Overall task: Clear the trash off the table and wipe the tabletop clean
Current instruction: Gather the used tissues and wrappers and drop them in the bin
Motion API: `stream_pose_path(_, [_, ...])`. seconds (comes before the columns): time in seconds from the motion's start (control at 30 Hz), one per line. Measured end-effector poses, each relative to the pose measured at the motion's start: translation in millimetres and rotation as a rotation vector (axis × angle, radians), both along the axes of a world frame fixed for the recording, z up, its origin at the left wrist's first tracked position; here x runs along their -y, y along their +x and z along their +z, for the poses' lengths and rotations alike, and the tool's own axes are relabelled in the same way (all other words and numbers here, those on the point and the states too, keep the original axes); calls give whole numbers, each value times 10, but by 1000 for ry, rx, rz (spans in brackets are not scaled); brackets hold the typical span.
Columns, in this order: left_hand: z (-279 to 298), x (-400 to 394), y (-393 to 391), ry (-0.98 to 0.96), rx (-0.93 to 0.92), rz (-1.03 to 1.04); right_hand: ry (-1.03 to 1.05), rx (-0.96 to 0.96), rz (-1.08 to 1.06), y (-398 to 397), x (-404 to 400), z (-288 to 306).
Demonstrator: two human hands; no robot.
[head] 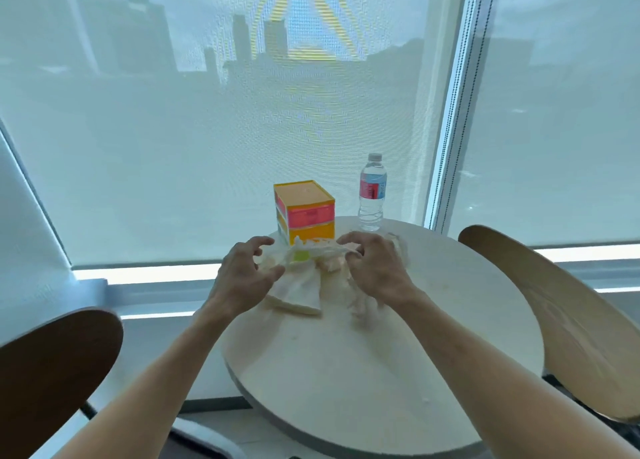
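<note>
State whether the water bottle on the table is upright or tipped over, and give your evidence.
Upright. The water bottle stands on its base at the far edge of the table, cap at the top, label bands level.

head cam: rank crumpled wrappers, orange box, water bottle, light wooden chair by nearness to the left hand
From the left hand:
1. Crumpled wrappers: right at its fingers, between both hands.
2. Orange box: just beyond the wrappers, at the table's far edge.
3. Water bottle: farther right, past the right hand, at the far edge.
4. Light wooden chair: off the table, on the right side.
</note>
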State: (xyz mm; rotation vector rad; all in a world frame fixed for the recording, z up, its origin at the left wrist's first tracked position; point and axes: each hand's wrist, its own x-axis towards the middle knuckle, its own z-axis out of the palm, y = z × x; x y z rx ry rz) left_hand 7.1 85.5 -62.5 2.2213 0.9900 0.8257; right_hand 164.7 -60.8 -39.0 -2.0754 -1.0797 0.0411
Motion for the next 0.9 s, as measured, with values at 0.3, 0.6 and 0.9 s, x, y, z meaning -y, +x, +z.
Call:
stream_pose_path(0.3, [2, -95, 77, 27, -90, -98, 436, -229, -33, -11, 91, 507])
stream_pose_path(0.6, [-15, -170, 179, 53, -138, -118, 579, -256, 16, -200, 372, 808])
stream_pose_path(0.9, [234, 103, 126, 34, 188, -93, 694, -321, 26, -283, 889, 720])
